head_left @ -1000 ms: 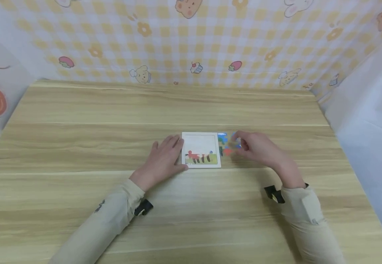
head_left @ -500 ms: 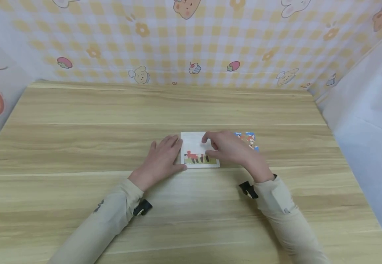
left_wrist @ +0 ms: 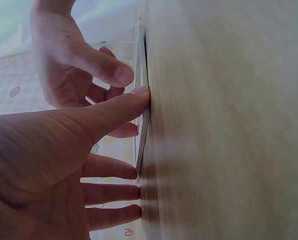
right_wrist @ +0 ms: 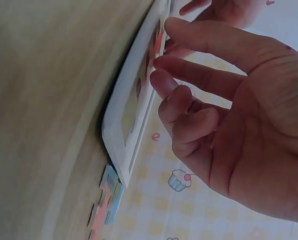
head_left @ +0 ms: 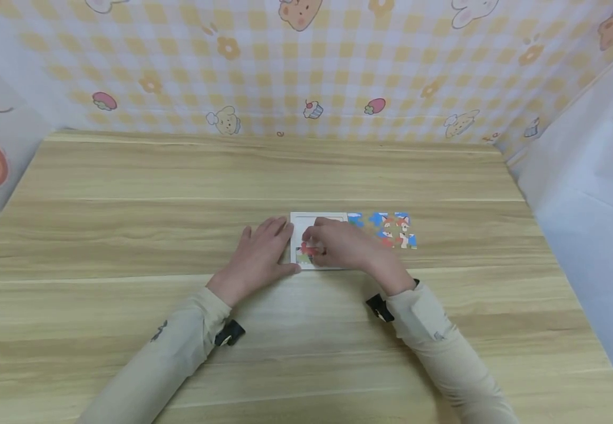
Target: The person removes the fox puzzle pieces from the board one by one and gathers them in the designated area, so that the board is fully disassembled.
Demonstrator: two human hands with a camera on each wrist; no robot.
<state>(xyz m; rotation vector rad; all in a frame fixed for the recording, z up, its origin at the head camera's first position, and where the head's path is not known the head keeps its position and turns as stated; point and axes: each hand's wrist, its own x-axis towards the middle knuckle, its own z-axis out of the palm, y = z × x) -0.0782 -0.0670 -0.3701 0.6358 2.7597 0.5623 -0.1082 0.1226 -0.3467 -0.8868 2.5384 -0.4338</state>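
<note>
While bracing the left edge of the white tray, lying flat on the table, with the spread fingers and thumb of the left hand, reaching over it with the right hand. Holding that thumb apart from the bent fingers above the printed lower strip; not showing clearly whether pinching any of it. Probably risking dislodging the strip by snagging with curled fingers. Compared with half a second ago, reaching farther left, uncovering more loose pieces beside the tray
</note>
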